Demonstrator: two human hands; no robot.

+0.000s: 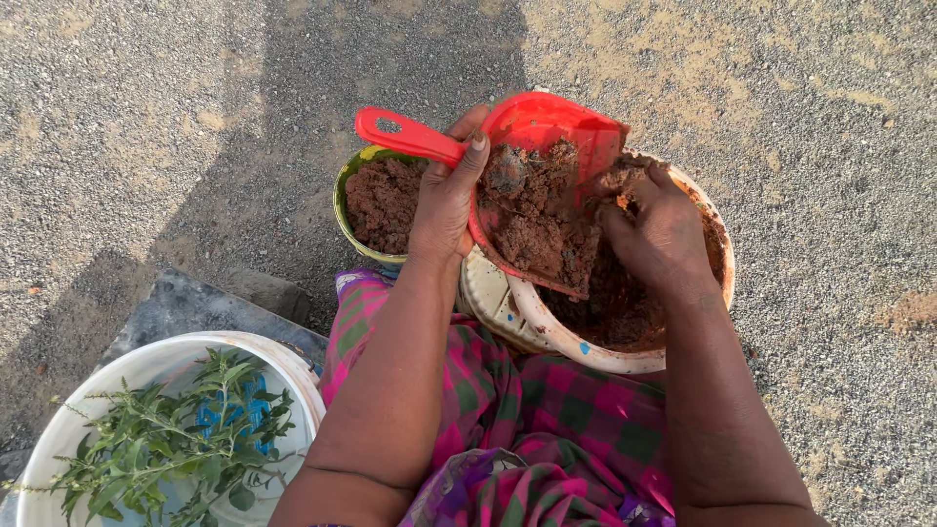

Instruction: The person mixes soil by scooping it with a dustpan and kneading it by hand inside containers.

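Gravelly ground (800, 88) fills the view, and a person is seen from above in a pink and green checked garment (547, 410). At lower left a white bucket (293, 376) is seen, with leafy green sprigs (176, 439) lying in it. A white pot (547, 327) holding reddish-brown soil (615, 303) is set in front of the lap, and just beside it, to the left, a smaller green-rimmed pot (342, 210) filled with the same soil is placed. A red plastic scoop (547, 127) is held over the white pot, loaded with clumped soil; its long axis runs roughly left to right, the handle (405, 135) pointing up and left over the green-rimmed pot, the open mouth tilted down and right into the white pot. The left hand (444, 200) is clenched about the scoop where handle meets bowl, thumb over the top. The right hand (659, 229) is laid on the soil at the scoop's mouth, fingers (615, 220) curled loosely into it, grasping nothing solid that can be told.
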